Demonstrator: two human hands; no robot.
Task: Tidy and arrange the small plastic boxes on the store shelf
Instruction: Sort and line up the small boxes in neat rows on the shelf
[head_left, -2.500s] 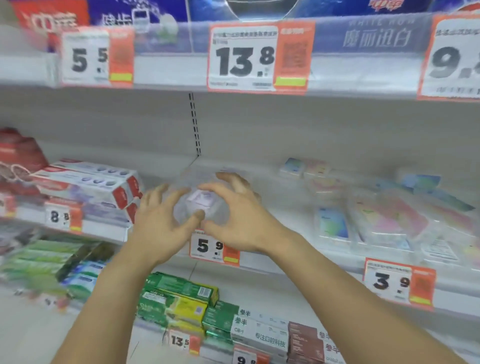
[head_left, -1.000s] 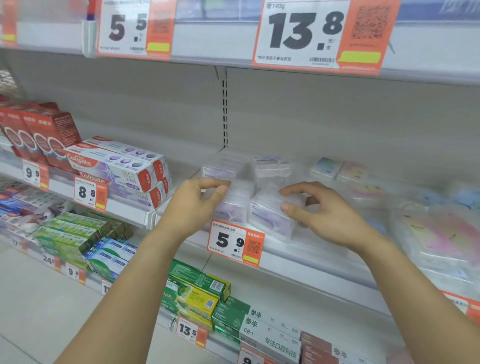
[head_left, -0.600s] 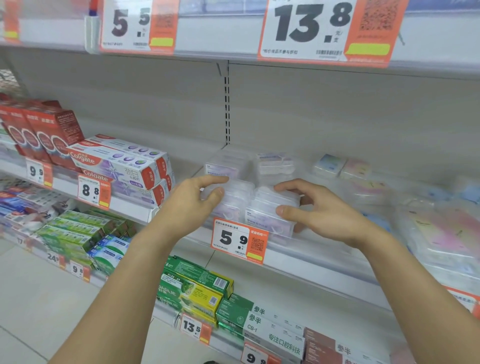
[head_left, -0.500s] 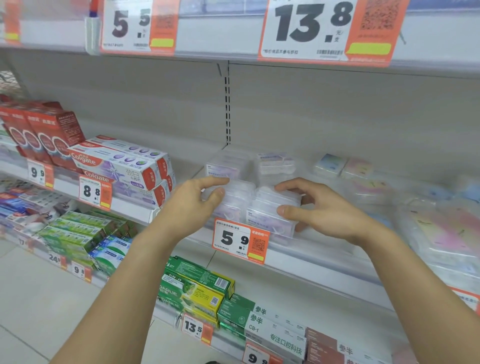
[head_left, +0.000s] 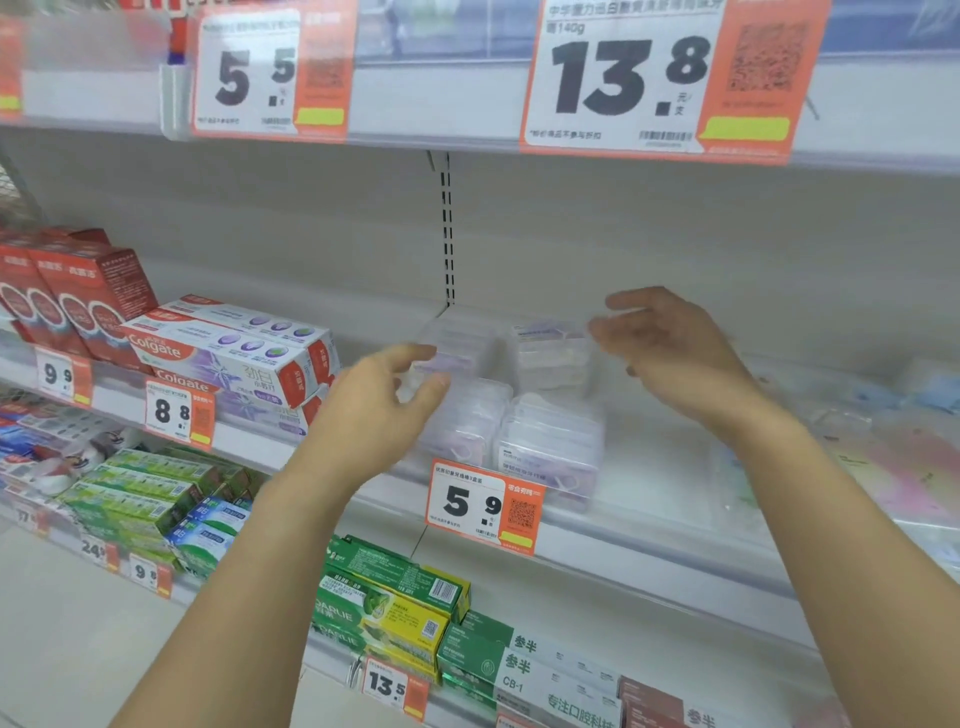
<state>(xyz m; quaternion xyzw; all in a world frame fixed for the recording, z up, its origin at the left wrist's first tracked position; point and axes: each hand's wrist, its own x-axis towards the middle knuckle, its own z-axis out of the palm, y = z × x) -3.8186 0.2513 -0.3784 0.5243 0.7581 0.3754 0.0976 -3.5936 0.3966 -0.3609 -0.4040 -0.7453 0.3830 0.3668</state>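
Both hands (head_left: 379, 410) beside clear boxes (head_left: 550, 441)

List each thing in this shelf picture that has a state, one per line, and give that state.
Left hand: open, fingers by the front left stack.
Right hand: open, raised beside the rear right stack.
Clear plastic boxes with purple labels: stacked in four piles, closed.
White metal shelf: holding the boxes.

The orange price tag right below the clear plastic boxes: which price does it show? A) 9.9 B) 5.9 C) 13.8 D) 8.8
B: the tag on the shelf edge directly under the front clear boxes reads 5.9.
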